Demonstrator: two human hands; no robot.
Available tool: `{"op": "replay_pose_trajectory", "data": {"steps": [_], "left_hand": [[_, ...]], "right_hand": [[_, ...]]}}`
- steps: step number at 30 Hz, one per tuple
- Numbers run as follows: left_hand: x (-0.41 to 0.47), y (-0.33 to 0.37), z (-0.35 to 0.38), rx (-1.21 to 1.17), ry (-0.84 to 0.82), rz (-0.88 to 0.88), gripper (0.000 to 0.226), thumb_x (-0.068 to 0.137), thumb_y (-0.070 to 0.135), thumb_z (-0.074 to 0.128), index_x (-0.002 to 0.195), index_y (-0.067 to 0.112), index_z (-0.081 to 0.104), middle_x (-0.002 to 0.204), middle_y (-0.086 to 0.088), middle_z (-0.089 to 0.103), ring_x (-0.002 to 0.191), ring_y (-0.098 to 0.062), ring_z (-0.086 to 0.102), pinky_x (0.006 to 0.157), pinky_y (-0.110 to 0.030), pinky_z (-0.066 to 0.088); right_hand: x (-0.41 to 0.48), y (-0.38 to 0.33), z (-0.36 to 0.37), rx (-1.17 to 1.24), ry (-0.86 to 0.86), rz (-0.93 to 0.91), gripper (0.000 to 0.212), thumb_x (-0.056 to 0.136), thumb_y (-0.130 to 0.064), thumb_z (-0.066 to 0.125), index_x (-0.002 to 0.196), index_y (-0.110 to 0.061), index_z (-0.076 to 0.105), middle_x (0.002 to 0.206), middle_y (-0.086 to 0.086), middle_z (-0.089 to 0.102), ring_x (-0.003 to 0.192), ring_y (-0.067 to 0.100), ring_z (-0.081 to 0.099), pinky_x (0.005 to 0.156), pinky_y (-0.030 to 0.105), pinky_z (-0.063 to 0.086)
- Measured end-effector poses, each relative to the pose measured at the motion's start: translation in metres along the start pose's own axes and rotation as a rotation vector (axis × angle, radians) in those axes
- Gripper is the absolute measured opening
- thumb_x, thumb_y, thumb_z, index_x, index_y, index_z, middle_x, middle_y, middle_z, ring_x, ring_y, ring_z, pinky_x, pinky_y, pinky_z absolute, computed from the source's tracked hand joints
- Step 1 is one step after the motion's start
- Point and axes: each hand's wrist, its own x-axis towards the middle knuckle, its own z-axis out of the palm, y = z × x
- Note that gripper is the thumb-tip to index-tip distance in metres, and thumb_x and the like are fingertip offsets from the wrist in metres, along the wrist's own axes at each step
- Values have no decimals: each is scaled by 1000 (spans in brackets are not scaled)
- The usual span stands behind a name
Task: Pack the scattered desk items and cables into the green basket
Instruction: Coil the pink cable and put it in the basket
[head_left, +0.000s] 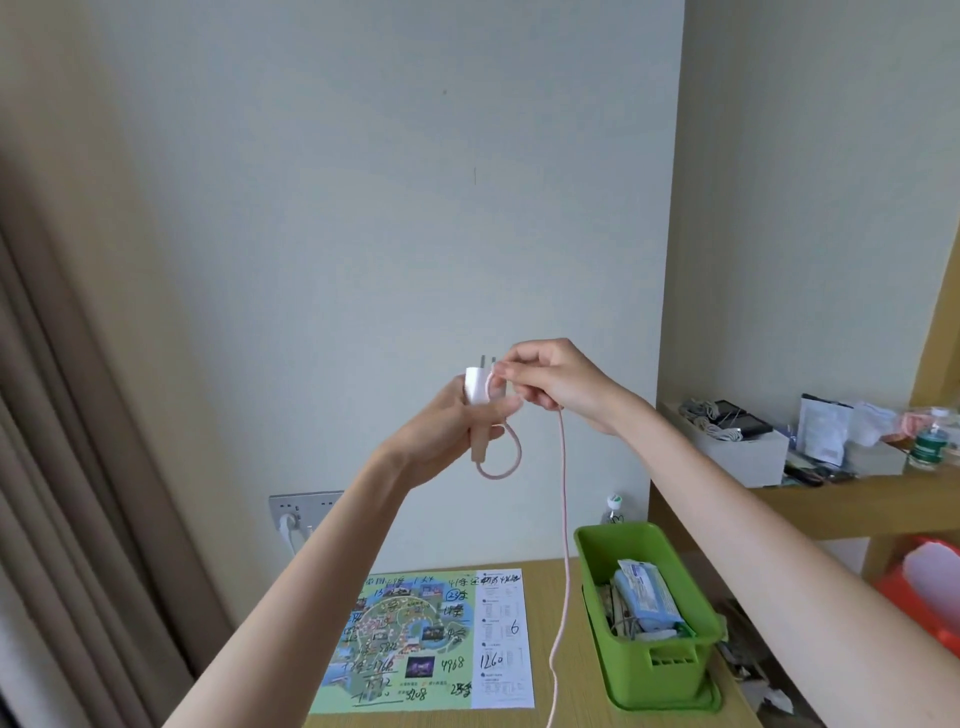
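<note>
The left hand (441, 431) gripped the white charger (477, 387) high above the desk (582, 691). The right hand (550, 384) pinched its pink cable (564, 519) beside the prongs, apparently coiling the dangling length to fit the green basket (670, 675) at the desk's right edge.
</note>
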Motion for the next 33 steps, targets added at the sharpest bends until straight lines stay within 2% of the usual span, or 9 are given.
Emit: {"op": "replay_pose_trajectory", "data": {"steps": [3, 5, 9, 13, 17, 24, 27, 30, 33], "left_hand": [[1, -2, 2, -59, 76, -35, 20, 93, 24, 62, 109, 13, 58, 93, 0, 58, 90, -18, 66, 75, -22, 51], [2, -2, 3, -149, 88, -78, 25, 94, 22, 60, 114, 9, 55, 96, -3, 56, 84, -21, 68, 72, -25, 53], [1, 1, -2, -328, 53, -71, 10, 96, 22, 57, 104, 15, 54, 86, 1, 53, 62, -9, 53, 63, -24, 49], [3, 5, -14, -525, 126, -47, 9, 96, 25, 57, 100, 18, 51, 85, 2, 52, 59, -5, 48, 65, -22, 48], [7, 3, -15, -426, 190, -52, 15, 96, 28, 56, 100, 13, 54, 94, -6, 56, 65, -8, 55, 71, -26, 52], [14, 4, 10, -162, 178, 25, 41, 98, 37, 50, 125, 7, 51, 117, -7, 65, 94, -13, 63, 83, -25, 49], [13, 5, 10, -34, 177, 43, 39, 98, 43, 48, 118, 9, 52, 110, -4, 67, 99, -16, 63, 88, -32, 43], [14, 7, 11, -239, 145, 53, 33, 99, 38, 48, 111, 7, 51, 104, -8, 59, 106, -24, 66, 95, -41, 49], [14, 10, 7, -335, 225, 100, 34, 99, 38, 47, 109, 6, 50, 91, -7, 58, 84, -20, 67, 87, -37, 54]], "right_hand": [[6, -4, -3, 3, -37, 44, 27, 92, -31, 64, 88, -4, 66, 59, -2, 46, 45, 7, 34, 44, 15, 28], [7, 1, -7, 27, -3, 86, 24, 90, -34, 66, 87, -11, 60, 60, -4, 46, 45, 8, 34, 45, 18, 28], [0, 26, -17, 184, -27, 202, 32, 92, -45, 59, 93, -12, 59, 65, -2, 47, 50, 11, 39, 52, 22, 37], [-16, 60, -17, 246, -46, 253, 39, 98, -43, 49, 91, -7, 64, 63, -3, 37, 53, 12, 37, 61, 24, 43], [-19, 70, -7, 311, 86, 226, 40, 100, -42, 46, 72, -14, 53, 62, -2, 28, 51, 12, 30, 56, 24, 37], [-12, 58, 11, 301, -62, 272, 47, 95, -50, 51, 61, -18, 48, 54, -3, 29, 47, 14, 24, 48, 24, 25], [-14, 61, 9, 276, -82, 270, 48, 90, -57, 55, 62, -19, 49, 55, -1, 32, 48, 15, 28, 49, 25, 29], [-15, 61, 8, 281, -111, 270, 53, 81, -66, 60, 64, -17, 51, 58, 1, 35, 49, 15, 33, 50, 24, 36], [-19, 65, 6, 294, -132, 269, 56, 80, -67, 60, 61, -15, 52, 59, 1, 33, 49, 14, 33, 54, 25, 36]]}}
